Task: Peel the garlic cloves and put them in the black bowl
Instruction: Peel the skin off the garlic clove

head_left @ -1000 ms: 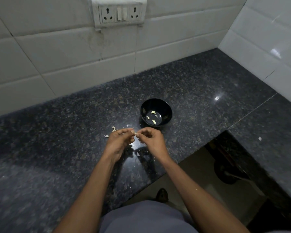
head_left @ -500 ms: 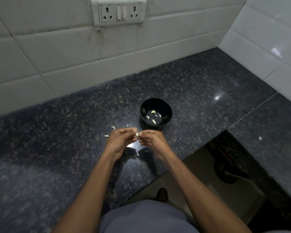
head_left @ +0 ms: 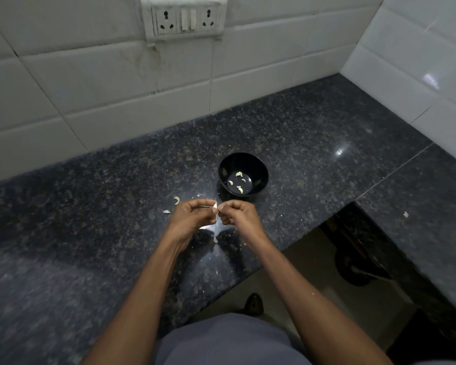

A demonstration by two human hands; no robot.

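Since a second ago, both hands barely shifted: left hand (head_left: 192, 216) and right hand (head_left: 238, 216) pinch one garlic clove (head_left: 215, 206) between curled fingertips (skin sticking up), just before the black bowl (head_left: 258, 164) holding peeled cloves (head_left: 239, 189).

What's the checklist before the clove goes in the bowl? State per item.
1. Clove held: ok, pinched between left hand and right hand.
2. Skin fully off: cannot tell; a thin sliver sticks up from it.
3. Bowl upright and open: ok, just beyond the hands.
4. Room in bowl: ok, only a few cloves inside.
5. Path to bowl: ok, nothing between.
6. Stray bits on counter: cannot tell whether skins or cloves.
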